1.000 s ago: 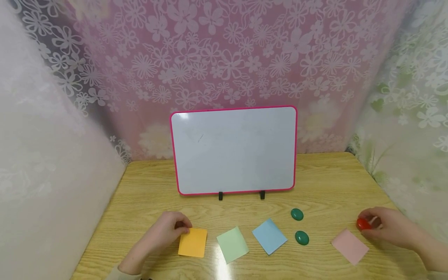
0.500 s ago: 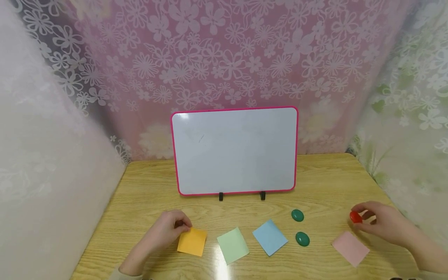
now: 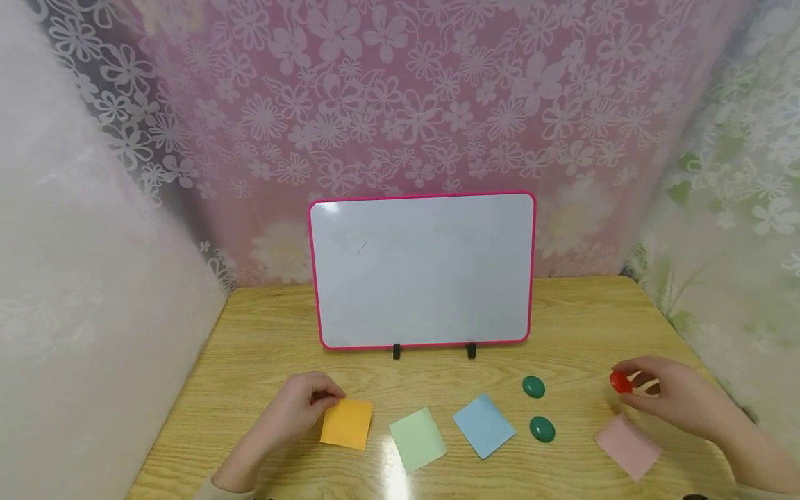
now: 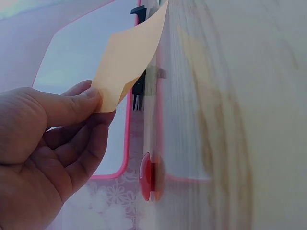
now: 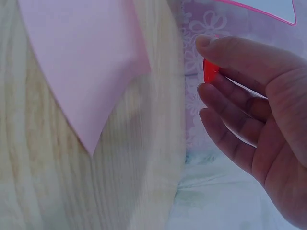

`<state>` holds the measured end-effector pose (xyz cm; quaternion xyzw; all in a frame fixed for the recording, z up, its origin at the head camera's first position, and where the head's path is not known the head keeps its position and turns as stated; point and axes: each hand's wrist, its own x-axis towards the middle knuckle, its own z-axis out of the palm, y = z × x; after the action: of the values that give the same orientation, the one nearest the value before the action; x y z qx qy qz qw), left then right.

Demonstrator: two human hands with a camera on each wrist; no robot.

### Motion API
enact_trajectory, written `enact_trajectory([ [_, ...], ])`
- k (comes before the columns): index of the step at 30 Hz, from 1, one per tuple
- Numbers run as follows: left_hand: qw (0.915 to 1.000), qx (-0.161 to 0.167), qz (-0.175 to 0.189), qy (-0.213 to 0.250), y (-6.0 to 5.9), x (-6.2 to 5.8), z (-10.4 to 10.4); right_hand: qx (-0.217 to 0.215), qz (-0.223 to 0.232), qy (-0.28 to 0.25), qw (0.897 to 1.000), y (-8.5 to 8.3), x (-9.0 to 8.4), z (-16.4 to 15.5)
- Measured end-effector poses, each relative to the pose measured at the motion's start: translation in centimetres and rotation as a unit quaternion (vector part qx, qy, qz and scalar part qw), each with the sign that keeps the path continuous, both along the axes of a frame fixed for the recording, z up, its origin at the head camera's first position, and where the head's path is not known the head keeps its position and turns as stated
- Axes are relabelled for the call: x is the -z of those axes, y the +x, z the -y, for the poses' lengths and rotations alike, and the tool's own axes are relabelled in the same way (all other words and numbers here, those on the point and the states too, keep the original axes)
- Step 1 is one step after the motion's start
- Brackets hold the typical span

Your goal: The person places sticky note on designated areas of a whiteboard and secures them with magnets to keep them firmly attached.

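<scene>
So using the whiteboard (image 3: pixel 421 271) as the reference: closest to the camera there's a pink sticky note (image 3: pixel 628 448) out front and well right of it, a pale green sticky note (image 3: pixel 418 441) in front of its middle, and a blue sticky note (image 3: pixel 484 426) in front of its right half. Orange sticky note (image 3: pixel 346 423) sits in front of its left end, tilted up, with the left hand (image 3: pixel 300 410) pinching the edge nearest the board, fingers bent. Two green oval magnets (image 3: pixel 542 429) are on the table (image 3: pixel 269 333) in front of its right corner. Right hand (image 3: pixel 678 399), off to its front right, has a red oval magnet (image 3: pixel 620 382) up off the tabletop between thumb and fingertips, gap mostly closed. Left wrist cam also catches another red magnet (image 4: pixel 146 177) on the table, nearer than the board. Behind it all, a pink floral curtain (image 3: pixel 400 104).
</scene>
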<state>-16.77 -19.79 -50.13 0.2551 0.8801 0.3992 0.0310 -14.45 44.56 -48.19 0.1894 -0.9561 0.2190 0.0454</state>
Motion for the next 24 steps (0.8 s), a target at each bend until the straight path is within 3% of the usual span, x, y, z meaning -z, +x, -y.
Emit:
enact_trajectory([
  [6, 1.0, -0.005, -0.002, 0.004, 0.0, 0.1, -0.1, -0.002, 0.007, -0.001, 1.0, -0.4, -0.3, 1.1],
  [24, 0.9988, -0.041, 0.009, 0.025, -0.1, -0.3, -0.2, -0.028, -0.056, -0.012, 0.998, -2.0, -0.7, 3.8],
])
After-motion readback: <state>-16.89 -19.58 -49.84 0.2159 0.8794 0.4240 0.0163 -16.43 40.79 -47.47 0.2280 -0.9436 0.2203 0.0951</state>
